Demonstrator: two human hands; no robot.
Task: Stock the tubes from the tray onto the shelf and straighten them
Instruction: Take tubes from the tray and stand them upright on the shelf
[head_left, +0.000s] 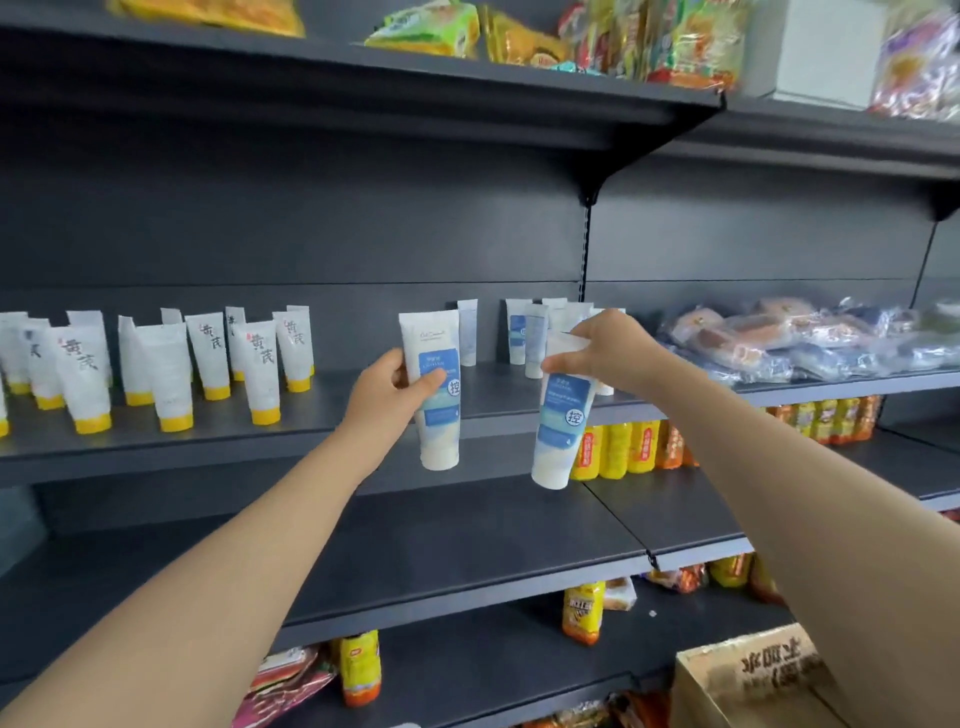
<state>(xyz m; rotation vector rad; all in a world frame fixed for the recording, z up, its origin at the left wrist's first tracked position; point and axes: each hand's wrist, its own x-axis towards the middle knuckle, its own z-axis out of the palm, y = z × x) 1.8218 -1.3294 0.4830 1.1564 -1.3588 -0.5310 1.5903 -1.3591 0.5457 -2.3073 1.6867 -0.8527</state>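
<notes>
Holding two white-and-blue tubes before the dark shelf (311, 415), my left hand (387, 395) gripping one tube (434, 389) upright, my right hand (597, 345) pinching the other tube (558, 426) by its top, more tubes (524, 332) standing behind

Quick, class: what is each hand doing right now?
Left hand: holding a blue-and-white tube by its middle.
Right hand: holding a second blue-and-white tube by its crimped top end.
</notes>
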